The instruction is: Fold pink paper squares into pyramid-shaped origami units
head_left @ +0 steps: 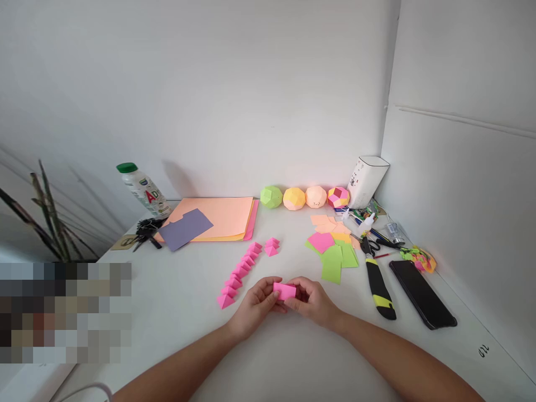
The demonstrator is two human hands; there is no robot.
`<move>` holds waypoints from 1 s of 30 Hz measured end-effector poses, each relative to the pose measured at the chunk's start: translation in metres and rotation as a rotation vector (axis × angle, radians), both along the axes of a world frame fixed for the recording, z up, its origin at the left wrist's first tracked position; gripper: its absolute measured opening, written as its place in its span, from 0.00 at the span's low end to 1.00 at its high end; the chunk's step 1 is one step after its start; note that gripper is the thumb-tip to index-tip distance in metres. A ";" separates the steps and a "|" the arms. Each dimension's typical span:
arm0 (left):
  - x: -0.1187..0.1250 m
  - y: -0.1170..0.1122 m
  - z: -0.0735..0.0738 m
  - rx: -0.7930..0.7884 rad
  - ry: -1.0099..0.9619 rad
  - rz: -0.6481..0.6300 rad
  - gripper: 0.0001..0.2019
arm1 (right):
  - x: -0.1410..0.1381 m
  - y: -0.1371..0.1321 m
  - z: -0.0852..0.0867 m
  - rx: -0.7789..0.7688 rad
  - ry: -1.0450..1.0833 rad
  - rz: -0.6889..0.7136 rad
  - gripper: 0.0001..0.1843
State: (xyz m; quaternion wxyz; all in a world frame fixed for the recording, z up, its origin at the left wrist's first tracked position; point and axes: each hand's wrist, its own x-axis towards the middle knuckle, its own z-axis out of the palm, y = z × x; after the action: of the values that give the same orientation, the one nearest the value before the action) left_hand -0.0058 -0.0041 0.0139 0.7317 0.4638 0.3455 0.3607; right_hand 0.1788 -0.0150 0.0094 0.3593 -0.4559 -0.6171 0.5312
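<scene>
A small folded piece of pink paper (286,291) is held between both hands at the front middle of the table. My left hand (263,298) pinches its left end, the thumb lying on the front face. At the right end, my right hand (309,300) grips it with thumb and fingers; the fingertips behind the paper are partly hidden. Just beyond my left hand runs a slanting row of folded pink paper units (237,273), nested one behind another. A shorter pink stack (272,246) stands apart to the right of the row's far end.
Peach sheets (221,215) and a purple card (188,229) lie back left, near a bottle (144,190) and keys (148,229). Several paper balls (293,199) line the wall. Rightward are green paper pieces (331,268), scissors (368,244), a black-and-yellow handle (380,290) and a phone (422,293).
</scene>
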 end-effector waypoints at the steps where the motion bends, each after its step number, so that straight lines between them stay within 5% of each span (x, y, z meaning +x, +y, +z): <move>1: 0.000 0.000 -0.001 0.004 -0.005 -0.001 0.17 | 0.000 0.000 0.000 -0.010 0.007 -0.002 0.13; 17: 0.002 -0.005 -0.003 0.016 0.063 0.014 0.22 | -0.001 0.000 -0.001 0.008 -0.030 -0.038 0.09; 30: 0.004 -0.004 0.000 0.006 0.083 0.005 0.15 | -0.001 0.000 0.001 -0.003 -0.007 -0.029 0.11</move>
State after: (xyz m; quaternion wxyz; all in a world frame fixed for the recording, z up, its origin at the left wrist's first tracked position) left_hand -0.0021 -0.0081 0.0136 0.7145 0.4798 0.3754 0.3441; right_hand 0.1782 -0.0150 0.0108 0.3639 -0.4674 -0.6109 0.5253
